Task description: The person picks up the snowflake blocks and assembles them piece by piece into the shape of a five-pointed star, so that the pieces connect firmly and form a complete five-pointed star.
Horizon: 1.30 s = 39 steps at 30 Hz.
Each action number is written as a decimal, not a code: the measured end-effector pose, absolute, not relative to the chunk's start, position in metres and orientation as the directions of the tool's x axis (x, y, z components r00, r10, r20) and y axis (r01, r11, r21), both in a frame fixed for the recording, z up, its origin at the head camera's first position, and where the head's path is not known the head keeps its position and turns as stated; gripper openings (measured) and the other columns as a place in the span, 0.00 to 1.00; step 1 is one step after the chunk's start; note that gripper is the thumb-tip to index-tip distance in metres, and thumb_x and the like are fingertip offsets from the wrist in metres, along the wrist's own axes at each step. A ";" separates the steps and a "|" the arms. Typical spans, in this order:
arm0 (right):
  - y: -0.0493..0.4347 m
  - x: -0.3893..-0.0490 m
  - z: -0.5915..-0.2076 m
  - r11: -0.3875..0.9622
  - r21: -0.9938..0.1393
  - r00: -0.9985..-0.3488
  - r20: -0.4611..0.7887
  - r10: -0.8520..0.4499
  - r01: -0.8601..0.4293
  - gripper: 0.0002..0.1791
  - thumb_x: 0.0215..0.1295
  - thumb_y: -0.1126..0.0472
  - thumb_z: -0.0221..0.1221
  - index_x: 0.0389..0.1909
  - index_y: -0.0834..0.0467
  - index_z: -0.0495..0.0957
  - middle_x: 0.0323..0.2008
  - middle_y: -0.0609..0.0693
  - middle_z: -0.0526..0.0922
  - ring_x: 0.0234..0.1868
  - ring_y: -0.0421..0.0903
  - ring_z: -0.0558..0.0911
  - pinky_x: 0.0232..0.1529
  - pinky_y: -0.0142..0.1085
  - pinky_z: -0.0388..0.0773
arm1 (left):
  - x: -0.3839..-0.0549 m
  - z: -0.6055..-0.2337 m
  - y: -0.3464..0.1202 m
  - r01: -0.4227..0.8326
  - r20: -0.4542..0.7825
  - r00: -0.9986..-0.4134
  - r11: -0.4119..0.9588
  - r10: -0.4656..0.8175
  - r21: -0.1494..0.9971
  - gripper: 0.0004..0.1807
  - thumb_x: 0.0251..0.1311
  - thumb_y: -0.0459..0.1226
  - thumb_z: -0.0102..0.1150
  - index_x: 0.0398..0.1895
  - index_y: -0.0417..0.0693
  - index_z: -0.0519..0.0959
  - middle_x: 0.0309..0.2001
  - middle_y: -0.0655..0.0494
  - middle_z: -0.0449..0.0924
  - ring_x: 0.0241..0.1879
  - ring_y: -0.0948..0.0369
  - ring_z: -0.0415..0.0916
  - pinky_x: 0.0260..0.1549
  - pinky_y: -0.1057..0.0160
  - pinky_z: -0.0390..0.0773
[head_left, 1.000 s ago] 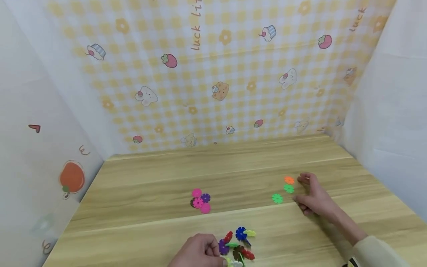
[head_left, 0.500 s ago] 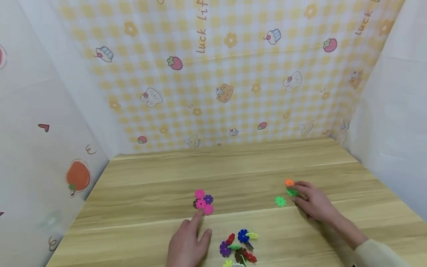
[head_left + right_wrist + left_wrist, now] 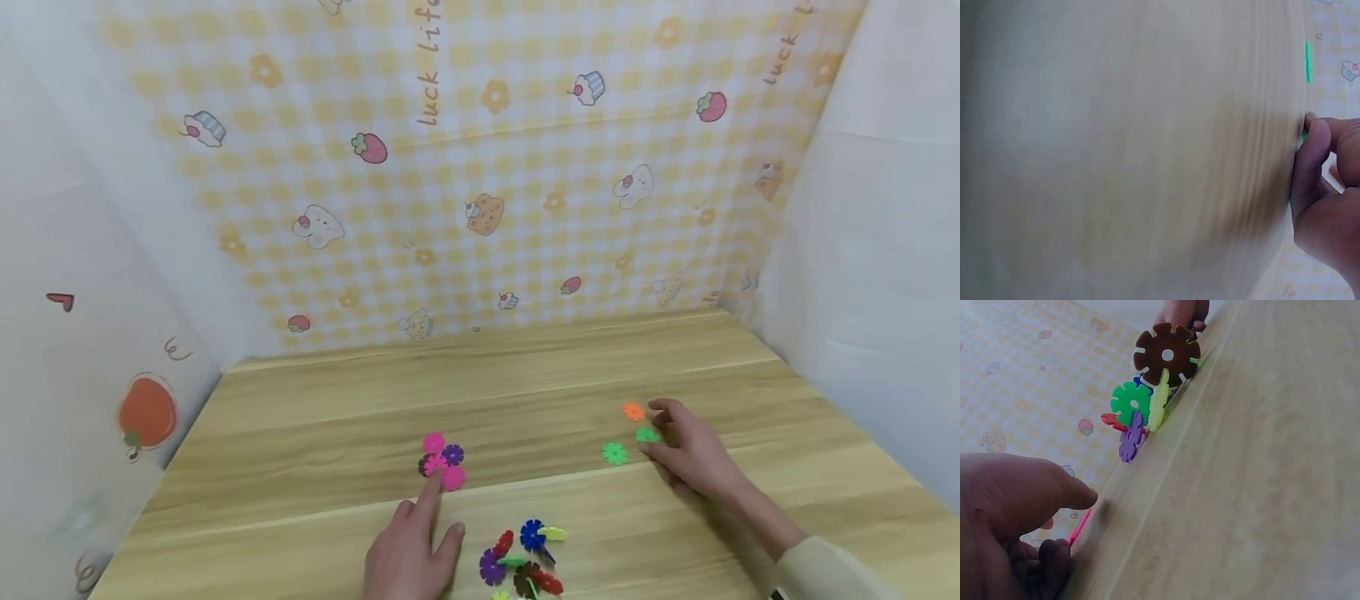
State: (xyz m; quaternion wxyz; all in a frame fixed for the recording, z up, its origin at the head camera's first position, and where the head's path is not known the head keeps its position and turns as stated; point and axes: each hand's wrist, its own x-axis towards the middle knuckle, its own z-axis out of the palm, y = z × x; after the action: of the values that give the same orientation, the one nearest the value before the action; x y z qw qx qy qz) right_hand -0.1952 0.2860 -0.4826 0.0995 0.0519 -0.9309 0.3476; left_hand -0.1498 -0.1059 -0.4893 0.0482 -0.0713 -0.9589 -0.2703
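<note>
My left hand (image 3: 408, 546) reaches its straight index finger to a small cluster of flat notched plastic discs, the fingertip at the middle pink disc (image 3: 435, 464). Around that one lie another pink disc (image 3: 453, 477), a third pink disc (image 3: 433, 442), a purple disc (image 3: 453, 454) and a mostly covered dark disc (image 3: 423, 465). On the right, my right hand (image 3: 693, 450) rests low over the table, thumb and fingers apart beside a green disc (image 3: 647, 435). An orange disc (image 3: 633, 412) and a second green disc (image 3: 614, 453) lie just left of it.
Slotted-together discs stand near the front, including a blue disc (image 3: 532, 535), a purple disc (image 3: 492, 567) and a brown disc (image 3: 1167, 355). A wooden table (image 3: 337, 408) carries everything. A checked cloth (image 3: 450, 167) hangs behind, with white cloth at both sides.
My left hand has left the joined discs at the front and stretched forward to the pink cluster. My right hand's fingers came over the green disc, then spread apart again. The view has shifted slightly.
</note>
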 end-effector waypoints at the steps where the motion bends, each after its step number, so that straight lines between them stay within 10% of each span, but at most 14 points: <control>1: 0.285 -0.196 -0.483 0.754 -0.637 -0.975 0.220 -0.019 -0.159 0.32 0.61 0.59 0.65 0.62 0.65 0.64 0.50 0.62 0.77 0.33 0.45 0.79 0.33 0.38 0.79 | -0.150 -0.489 -0.107 0.156 0.129 -0.986 0.842 0.104 0.516 0.40 0.54 0.52 0.65 0.70 0.53 0.65 0.35 0.52 0.78 0.23 0.60 0.72 0.22 0.60 0.73; 9: 0.285 -0.193 -0.484 0.653 -0.756 -0.992 0.113 0.054 -0.050 0.39 0.62 0.63 0.63 0.68 0.69 0.53 0.51 0.64 0.75 0.13 0.42 0.73 0.11 0.37 0.75 | -0.159 -0.481 -0.107 0.166 0.078 -0.986 0.807 0.148 0.567 0.40 0.55 0.49 0.65 0.68 0.41 0.66 0.54 0.38 0.78 0.50 0.40 0.77 0.48 0.38 0.76; 16: 0.293 -0.186 -0.486 0.646 -0.764 -0.991 0.080 0.104 0.007 0.38 0.62 0.61 0.64 0.67 0.67 0.56 0.52 0.61 0.74 0.16 0.42 0.74 0.13 0.37 0.76 | -0.182 -0.482 -0.097 0.148 0.075 -0.989 0.785 0.129 0.602 0.33 0.54 0.47 0.66 0.64 0.47 0.72 0.22 0.62 0.70 0.23 0.63 0.66 0.25 0.60 0.73; 22: 0.290 -0.190 -0.488 0.622 -0.783 -0.992 0.086 0.089 -0.013 0.39 0.61 0.61 0.64 0.68 0.67 0.56 0.52 0.61 0.73 0.16 0.42 0.74 0.12 0.38 0.76 | -0.197 -0.489 -0.094 0.150 0.190 -0.981 0.728 0.027 0.669 0.28 0.44 0.40 0.73 0.52 0.48 0.76 0.34 0.59 0.76 0.32 0.63 0.70 0.32 0.63 0.73; 39: 0.288 -0.191 -0.486 0.629 -0.778 -0.991 0.098 0.094 -0.017 0.38 0.62 0.59 0.64 0.67 0.68 0.57 0.52 0.63 0.74 0.17 0.42 0.75 0.14 0.37 0.76 | -0.200 -0.488 -0.092 0.186 0.240 -0.970 0.726 0.030 0.662 0.36 0.45 0.33 0.70 0.61 0.49 0.70 0.37 0.57 0.78 0.28 0.66 0.71 0.27 0.65 0.72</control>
State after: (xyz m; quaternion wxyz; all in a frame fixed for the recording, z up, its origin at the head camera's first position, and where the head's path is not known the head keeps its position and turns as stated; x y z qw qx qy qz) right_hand -0.1908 0.2884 -0.4856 0.0644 -0.0213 -0.9001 0.4304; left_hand -0.2005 -0.0915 -0.4883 0.1071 -0.0584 -0.9229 -0.3652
